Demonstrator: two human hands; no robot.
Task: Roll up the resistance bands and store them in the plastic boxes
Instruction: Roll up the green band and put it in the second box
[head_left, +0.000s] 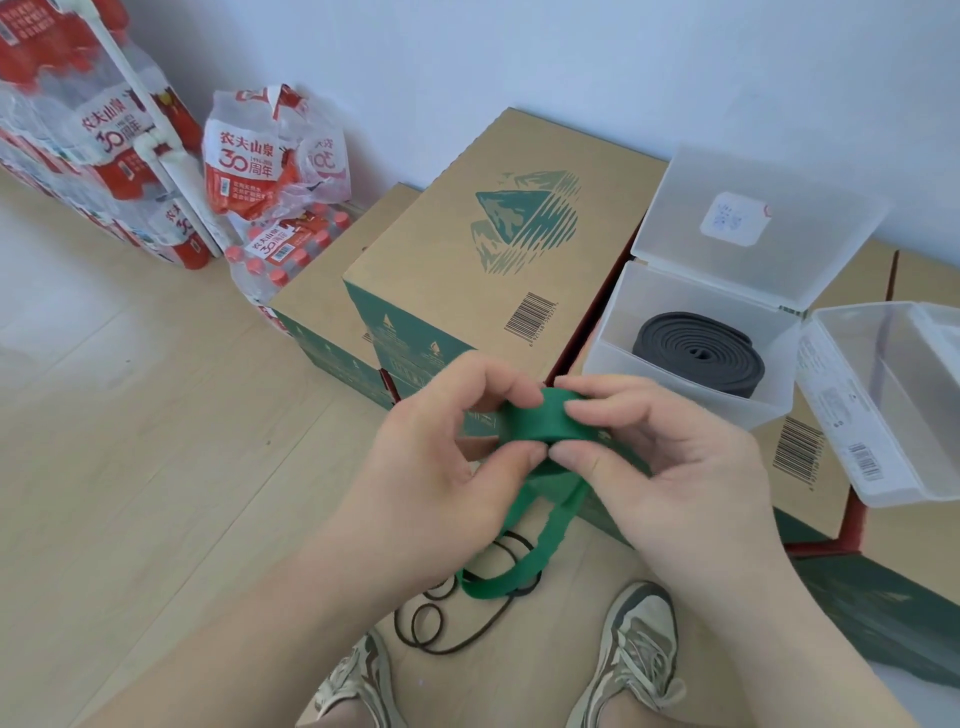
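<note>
A green resistance band (540, 422) is partly rolled into a small coil between my two hands, and its loose loop hangs down toward the floor. My left hand (436, 447) pinches the coil from the left with thumb and fingers. My right hand (670, 457) pinches it from the right. A black band (698, 352), rolled into a flat coil, lies inside an open clear plastic box (618, 358) on the cartons at right. A second clear plastic box (883, 395) stands open at the far right with nothing visible inside.
Brown and green cardboard cartons (467, 244) stand ahead and to the right, bearing the boxes. Packs of bottled water (270, 171) sit against the wall at left. Thin black rubber rings (457, 613) lie on the wooden floor near my shoes (634, 644).
</note>
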